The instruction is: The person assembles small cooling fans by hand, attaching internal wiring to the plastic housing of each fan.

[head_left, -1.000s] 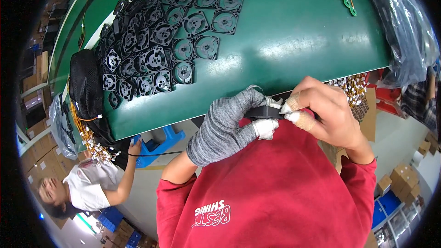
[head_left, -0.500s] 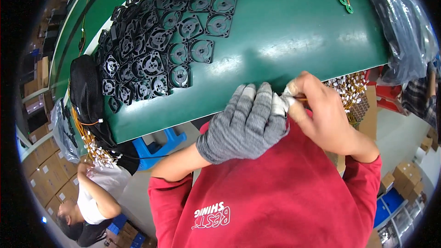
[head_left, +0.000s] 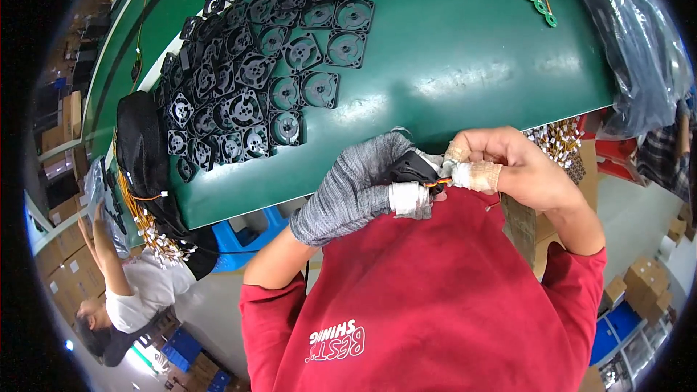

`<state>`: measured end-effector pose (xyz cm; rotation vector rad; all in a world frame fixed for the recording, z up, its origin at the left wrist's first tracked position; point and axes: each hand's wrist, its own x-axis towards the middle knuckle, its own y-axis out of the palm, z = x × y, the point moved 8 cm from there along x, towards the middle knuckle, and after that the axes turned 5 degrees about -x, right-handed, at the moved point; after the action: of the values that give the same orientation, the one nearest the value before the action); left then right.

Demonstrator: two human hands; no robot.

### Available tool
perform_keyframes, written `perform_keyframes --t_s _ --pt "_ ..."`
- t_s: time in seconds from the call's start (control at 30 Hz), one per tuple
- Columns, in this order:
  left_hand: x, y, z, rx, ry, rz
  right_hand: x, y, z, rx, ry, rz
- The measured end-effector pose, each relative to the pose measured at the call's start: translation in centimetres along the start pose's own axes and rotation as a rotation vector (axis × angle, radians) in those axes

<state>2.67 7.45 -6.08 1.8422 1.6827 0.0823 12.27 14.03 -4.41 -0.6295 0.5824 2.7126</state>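
Note:
My left hand (head_left: 356, 185), in a grey knitted glove with white tape on the thumb, grips a black fan frame (head_left: 415, 168) at the table's near edge. Orange and yellow wires (head_left: 438, 184) run from the frame toward my right hand (head_left: 526, 163). Its taped thumb and forefinger are pinched together on those wires, right beside the frame. The fingers cover much of the frame and most of the wires' length. Many similar black fan frames (head_left: 319, 89) lie in rows and heaps on the green tabletop (head_left: 465, 43), left of and beyond my hands.
Green ring-shaped boards with wires (head_left: 539, 6) lie at the far right, near a clear plastic bag (head_left: 639, 51). Bundled wires with white connectors (head_left: 555, 141) sit past the right edge. A black mesh bag (head_left: 141, 138) and blue stool (head_left: 250, 236) are left; another person (head_left: 149, 283) sits there.
My left hand has turned from palm-down to gripping the fan frame, which now shows between my hands. My right hand's fingers have shifted and lowered on the wires. The person at left raised their hands.

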Motion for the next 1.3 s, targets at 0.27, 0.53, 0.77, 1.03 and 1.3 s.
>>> perform_keyframes --t_s 0.27,0.53,0.77,1.03,1.3 --pt "0.4 0.0 -3.9 -0.040 0.040 -0.024 -1.8 -3.4 4.9 -0.509 -0.284 -0.109" --pt "6.5 -9.8 -23.1 0.022 0.869 -0.503 -11.0 -8.0 16.3 -1.656 -1.047 -1.549" --pt "12.3 -24.5 -21.0 0.493 0.239 -1.050 -5.1 -14.0 7.5 -1.621 -0.538 -1.118" --pt "8.1 -30.9 -22.0 0.353 0.208 -1.104 -3.9 -14.1 8.4 -1.597 -0.559 -1.084" --pt "5.7 -30.3 -25.9 1.422 -0.070 -1.280 -5.7 -15.2 8.0 -1.313 -0.662 -1.253"
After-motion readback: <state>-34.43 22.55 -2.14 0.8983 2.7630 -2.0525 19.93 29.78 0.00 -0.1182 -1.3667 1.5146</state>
